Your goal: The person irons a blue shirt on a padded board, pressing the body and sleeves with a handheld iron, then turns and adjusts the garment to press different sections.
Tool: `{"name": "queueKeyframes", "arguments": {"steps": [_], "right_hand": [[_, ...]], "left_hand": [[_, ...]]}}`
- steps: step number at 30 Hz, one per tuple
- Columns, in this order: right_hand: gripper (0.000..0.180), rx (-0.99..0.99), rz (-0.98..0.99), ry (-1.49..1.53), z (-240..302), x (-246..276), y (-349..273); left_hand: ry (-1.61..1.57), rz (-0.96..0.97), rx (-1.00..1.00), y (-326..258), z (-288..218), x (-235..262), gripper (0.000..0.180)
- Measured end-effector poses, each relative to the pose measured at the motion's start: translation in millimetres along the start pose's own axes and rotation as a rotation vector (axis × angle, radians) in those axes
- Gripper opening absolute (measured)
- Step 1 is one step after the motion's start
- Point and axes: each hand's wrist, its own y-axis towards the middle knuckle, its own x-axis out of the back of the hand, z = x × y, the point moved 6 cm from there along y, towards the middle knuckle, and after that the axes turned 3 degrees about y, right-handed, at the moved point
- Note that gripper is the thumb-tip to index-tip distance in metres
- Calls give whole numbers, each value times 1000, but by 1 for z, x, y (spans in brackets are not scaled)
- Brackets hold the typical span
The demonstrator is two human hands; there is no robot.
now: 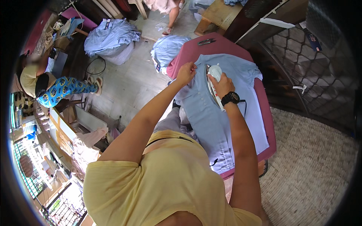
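A light blue button-front shirt (203,109) lies spread over a maroon-covered ironing table (230,45). My right hand (224,83), with a black watch at its wrist, is wrapped round the handle of a white clothes iron (215,71). The iron stands on the shirt near its upper front, its metal edge towards the button line. At the shirt's left upper edge my left hand (186,73) is closed, its fingertips pinching the cloth there. The black cord of the iron shows beside my right wrist.
Small dark scissors-like tools (206,41) lie at the table's far end. Light blue garments are heaped beside it (169,49) and farther left (111,37). A mesh grille door (301,64) stands right. Another person (56,88) works at the left; someone's leg (173,19) shows far ahead.
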Motion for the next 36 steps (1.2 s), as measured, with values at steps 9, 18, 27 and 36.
{"name": "queueKeyframes", "arguments": {"steps": [9,18,27,36], "right_hand": [[67,-65,-107,38,1,11,41],[68,-127,-202,-20,-46,42,31],[65,-99,-263,-4,-59,39,45],[56,-235,-242,147,-117,35,-36]], "left_hand": [[84,-100,-28,14,-21,-4,22],[169,-81,-230,23,-62,-36,23],[166,-46,-299,20,-56,-42,22],[102,18,-367,6,-58,-33,27]]}}
